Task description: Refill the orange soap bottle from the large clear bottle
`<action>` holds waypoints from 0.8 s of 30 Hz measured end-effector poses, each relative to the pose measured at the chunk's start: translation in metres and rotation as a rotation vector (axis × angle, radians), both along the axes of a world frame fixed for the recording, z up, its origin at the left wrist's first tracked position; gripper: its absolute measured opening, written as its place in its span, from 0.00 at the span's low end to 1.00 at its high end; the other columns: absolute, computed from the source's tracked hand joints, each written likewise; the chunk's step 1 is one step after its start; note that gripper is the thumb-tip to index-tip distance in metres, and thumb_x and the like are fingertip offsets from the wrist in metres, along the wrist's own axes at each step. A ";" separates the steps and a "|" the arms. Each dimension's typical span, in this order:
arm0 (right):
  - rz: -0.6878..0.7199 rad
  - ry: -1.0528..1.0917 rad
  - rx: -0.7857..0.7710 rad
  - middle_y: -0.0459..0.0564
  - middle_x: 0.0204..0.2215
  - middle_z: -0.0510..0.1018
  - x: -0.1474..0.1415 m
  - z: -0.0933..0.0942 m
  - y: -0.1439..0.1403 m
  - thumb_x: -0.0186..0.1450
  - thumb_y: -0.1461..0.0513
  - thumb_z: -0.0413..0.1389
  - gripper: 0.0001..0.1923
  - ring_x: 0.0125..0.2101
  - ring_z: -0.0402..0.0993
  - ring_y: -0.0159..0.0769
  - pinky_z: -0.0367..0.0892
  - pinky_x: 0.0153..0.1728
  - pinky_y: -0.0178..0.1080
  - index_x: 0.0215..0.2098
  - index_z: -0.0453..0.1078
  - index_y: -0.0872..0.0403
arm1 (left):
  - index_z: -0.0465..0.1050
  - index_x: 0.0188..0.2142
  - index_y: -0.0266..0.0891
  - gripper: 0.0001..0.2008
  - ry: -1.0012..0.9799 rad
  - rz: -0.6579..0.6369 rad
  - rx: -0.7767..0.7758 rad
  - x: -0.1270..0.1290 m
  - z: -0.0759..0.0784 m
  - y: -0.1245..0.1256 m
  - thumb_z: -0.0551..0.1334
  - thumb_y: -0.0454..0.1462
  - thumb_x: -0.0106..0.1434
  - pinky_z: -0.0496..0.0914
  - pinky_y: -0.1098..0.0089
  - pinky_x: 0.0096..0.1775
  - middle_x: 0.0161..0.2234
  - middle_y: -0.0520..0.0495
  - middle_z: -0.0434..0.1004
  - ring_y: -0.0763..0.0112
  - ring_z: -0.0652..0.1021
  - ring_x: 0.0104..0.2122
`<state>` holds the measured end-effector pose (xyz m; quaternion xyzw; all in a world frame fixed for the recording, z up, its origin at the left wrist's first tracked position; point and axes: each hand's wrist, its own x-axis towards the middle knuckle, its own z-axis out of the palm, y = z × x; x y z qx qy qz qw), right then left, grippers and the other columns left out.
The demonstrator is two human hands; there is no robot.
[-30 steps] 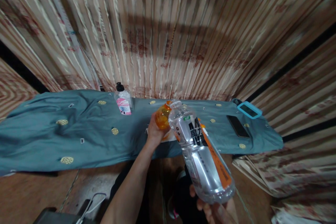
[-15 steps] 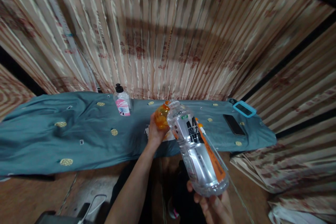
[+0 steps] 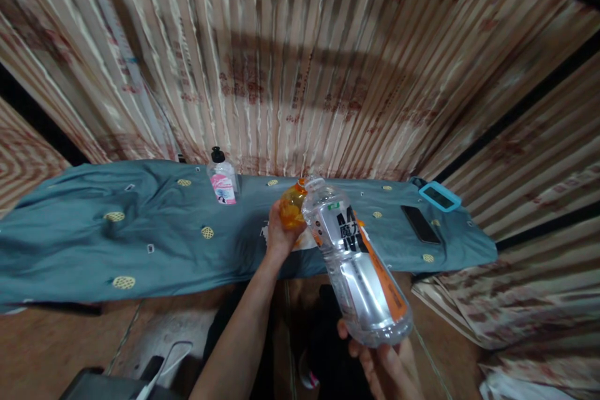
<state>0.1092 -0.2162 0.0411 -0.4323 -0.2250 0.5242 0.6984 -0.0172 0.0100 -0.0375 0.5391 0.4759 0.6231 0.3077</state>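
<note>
The right hand (image 3: 387,365) is cupping the base of a large clear plastic bottle with an orange-and-black label (image 3: 356,262), its fingers curling up around the bottom edge; the bottle is tilting with its open neck pointing toward 11 o'clock, and it is looking clear and mostly empty inside, though any liquid is hard to tell. The left hand (image 3: 279,234) is gripping a small orange translucent container (image 3: 292,209), fingers wrapping closed around its lower part, and the mouth of the big bottle is touching or sitting just beside the top of it. Whether anything is pouring between them cannot be told. Both are hovering over the near edge of a teal patterned cloth covering a low table (image 3: 140,231). At 10 o'clock from the hands, a small clear pump bottle with a pink label and black cap (image 3: 222,178) is standing upright on the cloth. At 3 o'clock, a black phone (image 3: 420,224) is lying flat, with a blue-cased device (image 3: 439,196) just beyond it.
</note>
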 end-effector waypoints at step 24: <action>-0.008 0.007 0.072 0.52 0.26 0.86 0.000 0.002 0.001 0.51 0.49 0.72 0.26 0.22 0.78 0.32 0.68 0.25 0.29 0.46 0.78 0.46 | 0.69 0.45 0.40 0.28 0.204 0.096 -0.079 -0.004 0.021 -0.003 0.71 0.37 0.42 0.71 0.55 0.50 0.43 0.44 0.75 0.55 0.76 0.47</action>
